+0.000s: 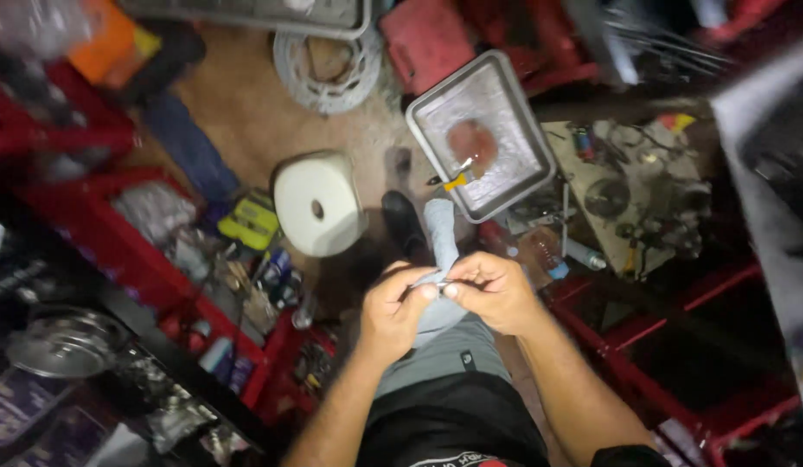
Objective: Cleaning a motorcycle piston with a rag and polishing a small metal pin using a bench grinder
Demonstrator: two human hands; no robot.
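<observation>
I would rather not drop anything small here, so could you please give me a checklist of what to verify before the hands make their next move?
1. Both hands on the piece: ok. The left hand and right hand meet at a small metal part, pinched between the fingertips.
2. Cloth under the part: ok. A pale blue cloth hangs behind and between the hands.
3. What the small part is: cannot tell, too small and blurred.
4. Tray within view: ok. The metal tray lies on the floor ahead, holding reddish liquid and a yellow-handled tool.
5. Floor clear below the hands: not ok. A white stool and cluttered red shelves stand close.
</observation>
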